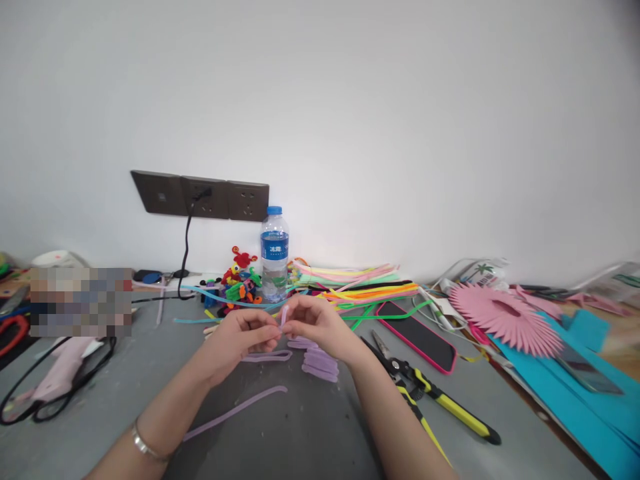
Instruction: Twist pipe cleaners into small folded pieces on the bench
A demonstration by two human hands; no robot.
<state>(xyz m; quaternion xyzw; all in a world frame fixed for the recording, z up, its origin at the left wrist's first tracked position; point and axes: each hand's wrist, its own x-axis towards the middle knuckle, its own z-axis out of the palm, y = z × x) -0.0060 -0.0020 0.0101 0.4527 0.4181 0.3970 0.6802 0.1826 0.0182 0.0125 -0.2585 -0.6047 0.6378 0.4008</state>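
My left hand (247, 337) and my right hand (315, 325) meet over the grey table, thumbs and fingers pinched together. Between their fingertips is a light purple pipe cleaner (285, 315), its short end sticking up. Just below my right hand lies a stack of folded purple pipe cleaners (320, 364). Another bent purple piece (267, 357) rests beneath my left hand. Nearer the front, a single purple pipe cleaner (240, 409) lies at a slant beside my left forearm.
A water bottle (275, 257) stands behind my hands, by colourful pipe cleaner figures (241, 283) and loose pipe cleaners (370, 290). Right are a phone (417, 335), yellow-black pliers (457, 410) and blue sheets (575, 407). A pink glue gun (63, 370) with a black cable lies left.
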